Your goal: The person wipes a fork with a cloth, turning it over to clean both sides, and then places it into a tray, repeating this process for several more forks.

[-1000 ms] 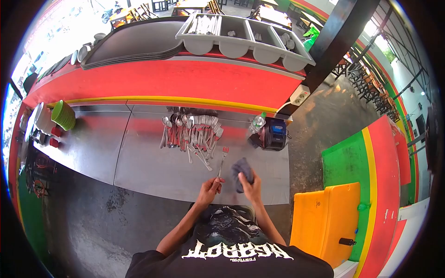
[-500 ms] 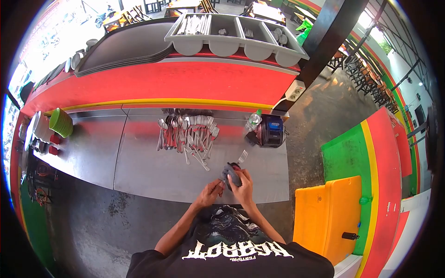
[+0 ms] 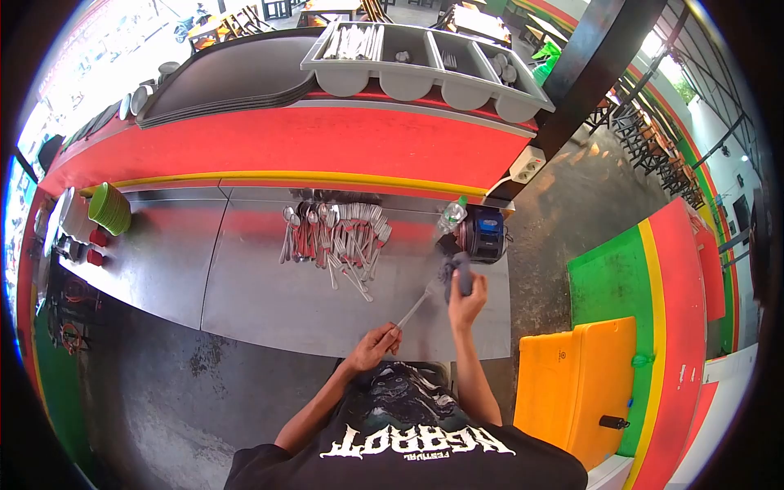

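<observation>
My left hand (image 3: pixel 376 345) is closed on the handle end of a fork (image 3: pixel 416 308), near the front edge of the steel table. The fork slants up to the right, and its head is blurred beside a dark grey cloth (image 3: pixel 461 279). That cloth is bunched in my right hand (image 3: pixel 468 304), whose fingers are wrapped round it. Beyond my hands, a pile of spoons (image 3: pixel 297 233) and forks (image 3: pixel 359 229) lies on the steel table (image 3: pixel 269 302), with several pieces pointing toward me.
A plastic bottle (image 3: pixel 451 214) stands by a dark blue-black device (image 3: pixel 485 234). Green bowls (image 3: pixel 109 210) are stacked at left. On the red ledge rest black trays (image 3: pixel 229 73) and a divided cutlery holder (image 3: pixel 408 61). An orange box (image 3: pixel 572 392) sits at right.
My right hand has moved right and away from me with the cloth, off the fork. The fork's handle now shows, still in my left hand, which stays nearly in place.
</observation>
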Demonstrator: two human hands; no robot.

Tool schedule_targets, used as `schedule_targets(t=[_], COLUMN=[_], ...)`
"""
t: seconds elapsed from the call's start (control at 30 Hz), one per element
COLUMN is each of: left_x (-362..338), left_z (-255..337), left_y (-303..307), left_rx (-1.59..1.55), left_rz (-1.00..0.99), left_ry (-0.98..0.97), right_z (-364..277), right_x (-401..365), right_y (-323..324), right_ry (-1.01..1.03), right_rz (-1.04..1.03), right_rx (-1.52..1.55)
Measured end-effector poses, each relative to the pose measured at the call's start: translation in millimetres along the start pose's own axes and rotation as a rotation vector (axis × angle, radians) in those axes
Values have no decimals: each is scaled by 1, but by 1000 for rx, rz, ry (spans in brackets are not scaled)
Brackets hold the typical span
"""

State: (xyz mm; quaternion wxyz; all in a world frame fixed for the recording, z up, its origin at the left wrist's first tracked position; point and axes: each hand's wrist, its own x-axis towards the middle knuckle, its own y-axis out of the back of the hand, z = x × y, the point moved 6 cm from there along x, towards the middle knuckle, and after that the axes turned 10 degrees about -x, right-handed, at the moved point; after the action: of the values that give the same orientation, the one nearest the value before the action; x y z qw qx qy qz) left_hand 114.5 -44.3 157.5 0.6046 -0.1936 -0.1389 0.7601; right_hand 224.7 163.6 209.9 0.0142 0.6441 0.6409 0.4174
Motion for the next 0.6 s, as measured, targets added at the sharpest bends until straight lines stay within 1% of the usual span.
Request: schedule_targets(t=[0.07,0.17,0.2,0.3,0.4,0.5,0.53,0.57,0.6], left_x=[-5,-6,-4,3,10,17,18,19,20], left_z=[2,2,5,2,2,-6,-8,-8,-5], left_y=[0,2,2,6,7,17,19,20,19], left_rx=[-24,-77,-81,-111,-116,-76,-58,-13,31], left_rz=[-5,23,37,78,110,132,135,146,156], left_ry=[-25,-43,-60,-82,-84,-63,-50,-90,-133], right_z=[27,47,56,62,39,-7,-26,-43,-58], right_x=[10,9,3,-24,-54,-77,-80,-82,-82], right_y=[4,15,15,17,18,18,18,20,19], right_ry=[-124,-255,-271,-377,-408,-322,-153,15,93], right_rz=[71,60,59,-1,-82,-184,-193,-200,-271], right_rx=[16,28,28,17,174,387,413,433,444])
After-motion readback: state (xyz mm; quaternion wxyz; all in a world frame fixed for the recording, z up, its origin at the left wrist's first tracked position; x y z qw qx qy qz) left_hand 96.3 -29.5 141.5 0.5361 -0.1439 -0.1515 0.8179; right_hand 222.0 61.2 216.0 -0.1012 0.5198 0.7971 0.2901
